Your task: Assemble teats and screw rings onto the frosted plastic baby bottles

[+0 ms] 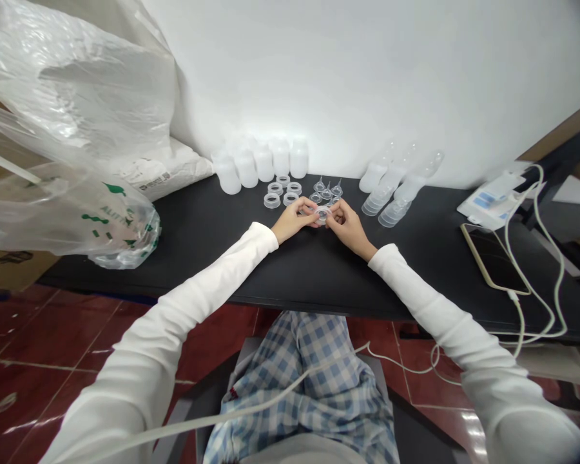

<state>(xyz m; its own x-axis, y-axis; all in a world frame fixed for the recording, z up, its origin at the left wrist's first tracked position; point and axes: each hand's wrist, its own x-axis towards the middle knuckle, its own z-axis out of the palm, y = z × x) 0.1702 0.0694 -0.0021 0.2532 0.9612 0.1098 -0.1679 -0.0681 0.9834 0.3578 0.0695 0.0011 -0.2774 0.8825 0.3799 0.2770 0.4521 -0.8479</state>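
Observation:
Above the black table, my left hand [294, 219] and my right hand [348, 227] pinch a translucent screw ring [323, 213] from either side. A clear teat seems to sit in the ring, though fingers partly cover it. Several clear pointed silicone teats [325, 192] stand just behind my hands. To their left lies a group of whitish screw rings [272, 200]. Frosted bottles [263, 162] line up along the wall behind the rings. On the right, clear tapered covers [389, 212] lie nested in rows.
A clear plastic bag [116, 216] with green print and a large white sack [120, 96] crowd the table's left. On the right lie a phone [495, 258] on a charging cable [555, 283] and a white-and-blue packet [490, 201]. One cable crosses my lap.

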